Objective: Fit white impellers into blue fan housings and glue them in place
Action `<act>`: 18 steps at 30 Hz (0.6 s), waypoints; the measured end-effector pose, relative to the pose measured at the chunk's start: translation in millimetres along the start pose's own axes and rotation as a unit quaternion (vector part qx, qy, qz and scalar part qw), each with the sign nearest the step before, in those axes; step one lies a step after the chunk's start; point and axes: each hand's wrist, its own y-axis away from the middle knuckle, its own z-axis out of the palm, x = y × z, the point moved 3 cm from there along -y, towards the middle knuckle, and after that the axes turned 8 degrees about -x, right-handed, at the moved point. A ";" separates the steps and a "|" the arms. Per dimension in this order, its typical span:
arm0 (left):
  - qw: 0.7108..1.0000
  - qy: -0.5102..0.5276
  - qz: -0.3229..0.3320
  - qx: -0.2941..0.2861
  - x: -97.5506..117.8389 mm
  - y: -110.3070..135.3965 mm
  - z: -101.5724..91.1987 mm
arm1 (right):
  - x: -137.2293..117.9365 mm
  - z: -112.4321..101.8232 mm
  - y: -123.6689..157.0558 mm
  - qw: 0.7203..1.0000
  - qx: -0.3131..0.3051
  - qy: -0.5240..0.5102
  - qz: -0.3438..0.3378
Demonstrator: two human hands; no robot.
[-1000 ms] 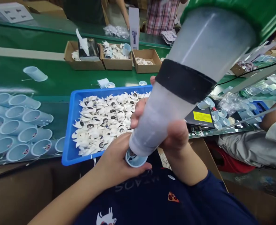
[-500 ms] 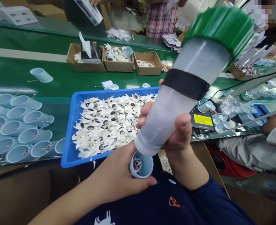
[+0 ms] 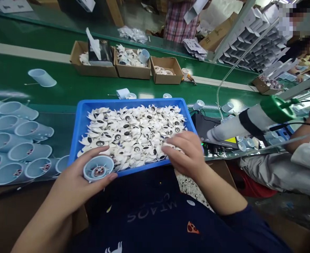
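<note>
My left hand (image 3: 77, 179) is wrapped round a light-blue plastic cup (image 3: 87, 172), its open end turned up towards me. A small motor with copper windings (image 3: 99, 171) shows inside it. Over the right part of a blue tray (image 3: 134, 101) of white fan blades (image 3: 136, 135), my right hand (image 3: 188, 153) has its fingers bent together at the blades; what they pinch, if anything, is blurred. Right of the tray, out of my hands, a translucent cylinder with a green ribbed cap and black band (image 3: 250, 121) lies tilted above a black box (image 3: 206, 123).
More light-blue cups (image 3: 30, 151) stand in rows at the left. Cardboard boxes (image 3: 134, 73) of parts line the green bench (image 3: 91, 88) behind the tray. A thin hose (image 3: 218, 91) and cables run at the right, near another person's arm (image 3: 306, 126).
My right hand has let go of the green-capped cylinder, now farther right, and moved over the fan blades. My left hand has carried the cup left and up to the tray's front-left corner.
</note>
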 end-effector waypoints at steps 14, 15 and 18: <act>0.999 0.034 -0.021 -0.008 -2.6 17.8 4.2 | 2.0 45.1 -92.5 0.802 -0.340 0.491 -0.021; 0.999 0.032 -0.021 -0.008 -1.1 17.2 4.7 | 0.7 45.3 -93.5 0.807 -0.344 0.481 -0.006; 0.999 0.031 -0.015 -0.018 2.9 14.6 6.9 | -0.4 49.8 -95.3 0.825 -0.333 0.455 0.043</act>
